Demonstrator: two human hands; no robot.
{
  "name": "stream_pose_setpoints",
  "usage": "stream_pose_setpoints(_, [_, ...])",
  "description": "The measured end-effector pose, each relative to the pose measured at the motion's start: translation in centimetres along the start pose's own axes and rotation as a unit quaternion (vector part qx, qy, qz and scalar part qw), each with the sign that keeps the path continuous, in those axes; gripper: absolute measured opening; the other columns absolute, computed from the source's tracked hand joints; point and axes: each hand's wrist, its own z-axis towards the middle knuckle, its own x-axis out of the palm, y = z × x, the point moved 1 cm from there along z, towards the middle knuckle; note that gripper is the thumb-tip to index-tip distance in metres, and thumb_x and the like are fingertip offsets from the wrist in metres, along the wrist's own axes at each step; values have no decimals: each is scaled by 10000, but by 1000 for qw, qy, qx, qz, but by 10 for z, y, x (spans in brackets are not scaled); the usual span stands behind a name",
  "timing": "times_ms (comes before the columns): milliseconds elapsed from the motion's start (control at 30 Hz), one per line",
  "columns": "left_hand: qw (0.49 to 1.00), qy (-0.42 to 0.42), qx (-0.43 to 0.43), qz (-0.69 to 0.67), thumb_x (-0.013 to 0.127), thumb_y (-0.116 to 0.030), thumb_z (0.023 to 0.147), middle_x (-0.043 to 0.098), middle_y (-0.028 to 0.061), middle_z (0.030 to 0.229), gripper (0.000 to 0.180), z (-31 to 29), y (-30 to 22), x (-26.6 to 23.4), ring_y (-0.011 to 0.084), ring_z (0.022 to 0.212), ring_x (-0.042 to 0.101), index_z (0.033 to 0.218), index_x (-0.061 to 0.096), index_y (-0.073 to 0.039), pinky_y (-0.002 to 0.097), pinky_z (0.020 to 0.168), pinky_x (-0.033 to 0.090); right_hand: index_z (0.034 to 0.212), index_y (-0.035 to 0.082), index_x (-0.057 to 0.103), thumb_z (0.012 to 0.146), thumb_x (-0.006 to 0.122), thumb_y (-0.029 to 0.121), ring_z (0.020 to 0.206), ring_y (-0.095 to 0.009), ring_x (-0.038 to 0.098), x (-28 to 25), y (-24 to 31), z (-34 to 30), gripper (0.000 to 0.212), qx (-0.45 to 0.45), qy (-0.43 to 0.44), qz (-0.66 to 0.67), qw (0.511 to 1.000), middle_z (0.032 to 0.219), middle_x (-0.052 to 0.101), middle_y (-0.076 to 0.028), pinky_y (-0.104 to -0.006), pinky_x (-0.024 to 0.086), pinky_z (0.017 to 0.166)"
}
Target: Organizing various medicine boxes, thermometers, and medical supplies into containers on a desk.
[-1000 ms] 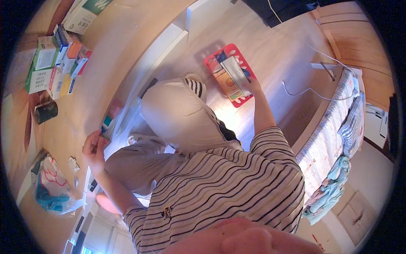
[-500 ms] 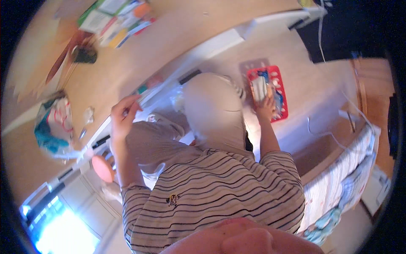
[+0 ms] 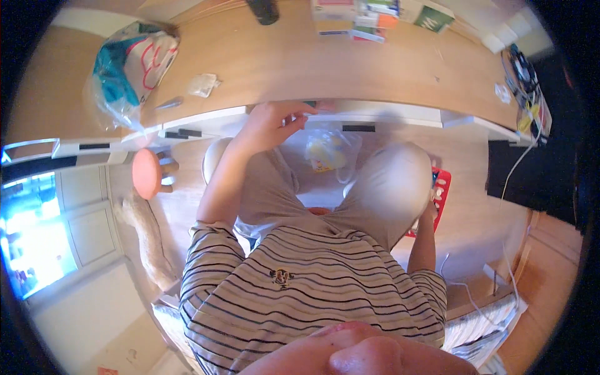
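My left hand (image 3: pixel 275 127) is at the white desk drawer (image 3: pixel 387 112), its fingers loosely bent and apart, with nothing visible in them. The drawer stands slightly pulled out. Beside my fingertips, small green and pinkish things (image 3: pixel 323 105) show inside it. My right hand (image 3: pixel 430 211) reaches down at my right side into a red plastic basket (image 3: pixel 442 199) with holes in its rim. My right knee covers most of the basket and my right fingers, so what they touch is hidden.
A clear plastic bag with yellow contents (image 3: pixel 328 150) lies between my knees. On the desk are a teal-and-white bag (image 3: pixel 128 72), a small packet (image 3: pixel 204 84), boxes (image 3: pixel 369 19) and a cable bundle (image 3: pixel 525 75). A pink stool (image 3: pixel 147 174) and a pale furry animal (image 3: pixel 149 240) are at left.
My view has turned from the basket toward the desk. My left hand has come to the drawer's edge. My right hand stays at the basket, now mostly behind my knee.
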Motion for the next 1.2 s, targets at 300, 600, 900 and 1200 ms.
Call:
stream_pose_setpoints(300, [894,-279,-83,341,585,-447,820,664,41,941,355,53,65,-53,262,848,650,998,661,-150,400,692,527,1039,75,655,847,497,106,705,-204,626,-257,81,-109,251,-138,-391,149,898,841,673,-124,-327,477,604])
stream_pose_setpoints(600, [903,-202,-198,322,637,-446,724,660,63,929,316,84,77,-58,260,850,646,847,678,-158,388,698,523,1023,17,648,871,567,49,736,-82,567,-289,218,-201,175,-435,-433,309,727,878,664,-75,-228,461,663])
stream_pose_setpoints(900, [914,-225,-207,266,615,-389,719,673,79,827,272,80,82,-59,286,786,645,839,697,-159,393,691,521,952,75,677,822,586,31,586,-149,570,-258,270,-215,165,-490,-380,234,749,763,639,-93,-263,456,541])
stream_pose_setpoints(1200, [892,-321,-144,285,616,-378,784,681,43,835,233,42,93,-74,262,786,651,906,687,-192,381,673,516,971,62,671,837,564,17,635,-123,583,-257,264,-212,178,-471,-368,316,737,760,641,-78,-245,450,540])
